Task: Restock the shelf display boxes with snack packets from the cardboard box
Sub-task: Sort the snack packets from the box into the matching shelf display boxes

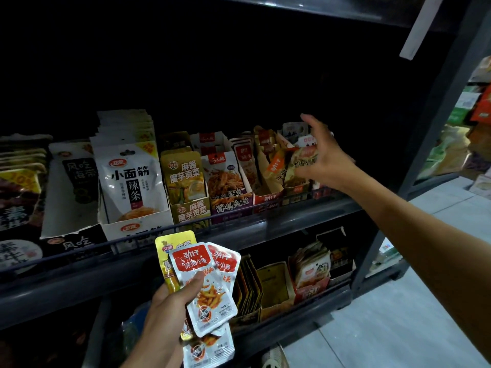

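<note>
Nearest the lens, at lower centre, the left hand (170,306) grips a fan of packets (206,282), thumb pressed over the front one: white pouches with red labels and a picture of orange strips, plus a yellow one (170,245) tucked behind. At right of centre the right hand (322,160) reaches into the display boxes (295,191) on the upper shelf (239,227), fingers spread and loosely curled round a gold-brown packet (303,158) that stands half in its box; whether I am pinching it or only steadying it, I cannot tell for sure. To do this step well, I judge I should slide that packet down upright behind the ones already in the box, label facing out, and keep it from tipping into the neighbouring red box (265,199). Next I would match each red-label pouch to the box with the same print, feeding one at a time so the thin, glossy, slippery sachets do not spill from the left grip. No cardboard supply box shows in the frame.
</note>
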A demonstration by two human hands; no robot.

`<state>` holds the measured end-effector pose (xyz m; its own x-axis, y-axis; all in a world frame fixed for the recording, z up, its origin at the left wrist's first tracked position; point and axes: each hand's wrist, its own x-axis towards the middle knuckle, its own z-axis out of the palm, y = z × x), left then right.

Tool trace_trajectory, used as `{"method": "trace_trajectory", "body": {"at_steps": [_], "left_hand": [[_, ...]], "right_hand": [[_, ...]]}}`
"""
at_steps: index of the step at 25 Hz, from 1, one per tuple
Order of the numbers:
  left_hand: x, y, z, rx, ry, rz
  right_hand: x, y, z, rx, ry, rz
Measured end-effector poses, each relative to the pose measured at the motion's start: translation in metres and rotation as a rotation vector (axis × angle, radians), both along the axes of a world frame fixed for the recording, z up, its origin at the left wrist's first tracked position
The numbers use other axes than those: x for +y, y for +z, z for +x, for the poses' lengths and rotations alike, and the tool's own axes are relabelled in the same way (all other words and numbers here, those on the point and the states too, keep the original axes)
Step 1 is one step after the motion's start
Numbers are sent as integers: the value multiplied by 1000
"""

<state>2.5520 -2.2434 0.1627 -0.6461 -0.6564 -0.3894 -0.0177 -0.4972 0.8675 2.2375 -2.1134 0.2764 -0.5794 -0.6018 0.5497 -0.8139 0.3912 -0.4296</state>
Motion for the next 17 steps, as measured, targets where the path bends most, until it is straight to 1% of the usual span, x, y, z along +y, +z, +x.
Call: {"method": "trace_trajectory", "body": {"at_steps": [3,4,5,7,10,11,15,17], "left_hand": [[-1,-2,1,-12,-4,-6],[-1,-1,1,-14,-3,-4],[-1,-1,1,-15,4,-3],[-1,-1,1,-21,5,-5],[-2,0,3,-26,-3,-4],[-3,1,3,-27,0,-3],[-6,1,5,-19,-16,3],[-8,1,6,-14,-26,-1]], "right_hand": [[-7,5,14,425,-20,302],[-10,3,19,505,-34,374],[-14,0,23,540,-59,402],[-21,-6,26,539,-139,345],[-28,-7,25,459,-229,177],[-31,-7,25,440,-243,163],[-41,-7,30,408,-300,209],[-41,-8,31,427,-329,237]]}}
